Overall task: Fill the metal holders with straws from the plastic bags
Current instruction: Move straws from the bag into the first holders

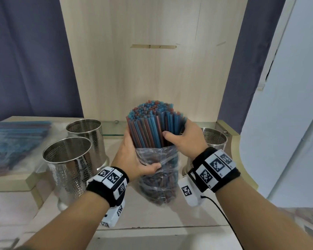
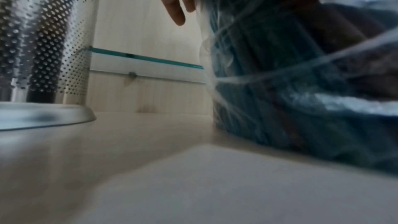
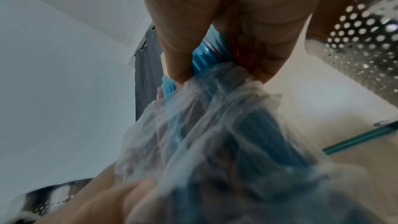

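Observation:
A thick bundle of blue and red straws (image 1: 153, 127) stands upright on the shelf, its lower half inside a clear plastic bag (image 1: 158, 179). My left hand (image 1: 134, 157) wraps the bundle's left side, thumb pressed on the bag's crumpled rim. My right hand (image 1: 184, 139) grips the bare straws above the bag, thumb in front and fingers behind. In the right wrist view the straws (image 3: 204, 55) show between thumb and fingers above the bag (image 3: 215, 134). Two perforated metal holders (image 1: 69, 165) (image 1: 86, 134) stand left of the bundle, a third (image 1: 213, 139) behind my right hand.
More bagged straws (image 1: 14, 141) lie flat on a raised ledge at far left. A wooden back panel (image 1: 152, 60) rises behind the shelf, with a glass strip (image 1: 112, 131) at its foot. A white wall closes the right side.

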The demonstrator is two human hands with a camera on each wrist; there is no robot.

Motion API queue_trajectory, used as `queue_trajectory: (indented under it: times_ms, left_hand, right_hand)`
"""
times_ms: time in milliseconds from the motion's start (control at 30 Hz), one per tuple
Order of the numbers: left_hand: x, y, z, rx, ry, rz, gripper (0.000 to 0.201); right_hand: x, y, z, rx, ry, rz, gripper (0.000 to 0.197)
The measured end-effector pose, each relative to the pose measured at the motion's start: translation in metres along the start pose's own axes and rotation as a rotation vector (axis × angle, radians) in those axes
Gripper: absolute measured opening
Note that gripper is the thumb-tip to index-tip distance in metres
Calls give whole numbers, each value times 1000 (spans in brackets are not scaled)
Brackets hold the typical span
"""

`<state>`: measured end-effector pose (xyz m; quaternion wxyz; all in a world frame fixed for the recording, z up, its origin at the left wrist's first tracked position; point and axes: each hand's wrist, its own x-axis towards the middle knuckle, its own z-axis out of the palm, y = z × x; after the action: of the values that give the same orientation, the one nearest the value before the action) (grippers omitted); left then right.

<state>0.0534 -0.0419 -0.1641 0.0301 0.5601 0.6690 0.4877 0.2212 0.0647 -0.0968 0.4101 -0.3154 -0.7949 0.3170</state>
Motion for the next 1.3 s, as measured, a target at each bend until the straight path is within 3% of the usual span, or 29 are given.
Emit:
queue_trajectory:
  times_ms: [200,433,667,867,1000,1300]
  left_hand:
    - [0,1,7,31,44,-31,144]
    - [0,6,2,35,122,39,129]
    - [4,-5,1,27,7,-17,142]
    - [2,-2,6,64,-9,-34,148]
    - [2,-4,7,61,-4,-44,145]
    - [3,-7,7,42,3,-102,144]
  right_hand:
    - [14,1,-5,41,-40,83,40]
    - [-5,8,14,180,102,9,37]
    - [2,-1,9,132,19,119,34]
    - [13,-8,5,260,146,180,25]
    - [14,-11,7,173,173,149,9]
    - [31,-33,-8,214,193,90,5]
